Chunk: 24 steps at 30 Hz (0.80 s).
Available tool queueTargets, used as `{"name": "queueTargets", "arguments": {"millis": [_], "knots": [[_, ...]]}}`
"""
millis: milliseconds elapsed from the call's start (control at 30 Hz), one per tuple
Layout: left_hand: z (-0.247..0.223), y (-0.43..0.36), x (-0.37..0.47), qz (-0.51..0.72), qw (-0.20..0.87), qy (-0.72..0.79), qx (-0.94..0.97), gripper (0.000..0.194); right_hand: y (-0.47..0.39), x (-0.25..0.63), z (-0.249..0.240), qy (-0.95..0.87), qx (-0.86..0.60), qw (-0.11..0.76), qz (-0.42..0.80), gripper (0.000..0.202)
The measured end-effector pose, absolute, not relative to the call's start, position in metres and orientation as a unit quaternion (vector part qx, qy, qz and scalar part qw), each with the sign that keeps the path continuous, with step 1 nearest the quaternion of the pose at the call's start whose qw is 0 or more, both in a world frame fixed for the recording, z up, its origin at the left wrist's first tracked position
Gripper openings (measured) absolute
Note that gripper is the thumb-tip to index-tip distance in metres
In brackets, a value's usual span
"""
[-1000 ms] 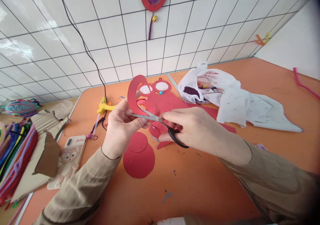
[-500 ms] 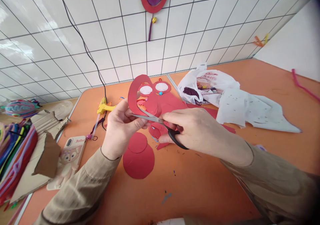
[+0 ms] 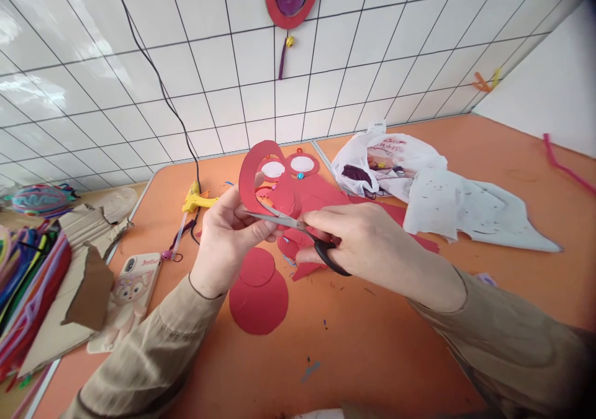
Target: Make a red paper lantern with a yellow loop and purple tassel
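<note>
My left hand (image 3: 226, 236) pinches a curved, ring-like piece of red paper (image 3: 250, 169) above the table. Black-handled scissors (image 3: 329, 259) are in my right hand (image 3: 367, 245), with fingers through or around the handles. Their blades are parted a little and point left, across the lower end of the paper, close to my left thumb. Just below my hands, a small red paper circle (image 3: 256, 267) lies over a larger red circle (image 3: 258, 310). Behind the hands are more red paper sheets (image 3: 321, 192) and red rings with white centres (image 3: 302, 164).
A yellow glue gun (image 3: 192, 198) with a black cord lies behind my left hand. To the left are a phone (image 3: 135, 288), torn cardboard (image 3: 88, 288) and colourful pipe cleaners (image 3: 35, 288). A white plastic bag (image 3: 410, 149) and a white sheet (image 3: 479, 211) lie right. Tiled wall stands behind.
The scissors and the red paper stay almost in place, with only a very slight shift of the blades. The whole view has moved a few pixels downward.
</note>
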<state>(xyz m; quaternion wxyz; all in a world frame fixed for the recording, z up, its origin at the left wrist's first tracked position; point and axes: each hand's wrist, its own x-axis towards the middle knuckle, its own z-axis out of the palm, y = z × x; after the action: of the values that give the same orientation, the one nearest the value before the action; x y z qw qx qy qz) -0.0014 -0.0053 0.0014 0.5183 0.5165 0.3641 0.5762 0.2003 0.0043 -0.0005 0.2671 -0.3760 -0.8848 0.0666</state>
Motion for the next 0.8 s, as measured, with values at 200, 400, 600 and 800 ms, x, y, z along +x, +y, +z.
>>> {"name": "queueTargets", "arguments": {"millis": [200,400,600,800], "knots": [[0.0015,-0.0051,-0.0049,0.584,0.502,0.348,0.534,0.046,0.0037,0.2005,0.0004,-0.884,-0.376,0.274,0.055,0.045],[0.001,-0.0052,-0.0053,0.581,0.494,0.343,0.548,0.041,0.0043,0.2005,-0.0003,-0.886,-0.371,0.273,0.055,0.047],[0.0038,-0.0065,-0.0033,0.575,0.516,0.347,0.533,0.038,0.0036,0.201,0.0008,-0.886,-0.371,0.27,0.065,0.046],[0.0042,-0.0064,-0.0027,0.576,0.519,0.342,0.531,0.043,0.0035,0.2012,0.001,-0.885,-0.374,0.267,0.075,0.044]]}}
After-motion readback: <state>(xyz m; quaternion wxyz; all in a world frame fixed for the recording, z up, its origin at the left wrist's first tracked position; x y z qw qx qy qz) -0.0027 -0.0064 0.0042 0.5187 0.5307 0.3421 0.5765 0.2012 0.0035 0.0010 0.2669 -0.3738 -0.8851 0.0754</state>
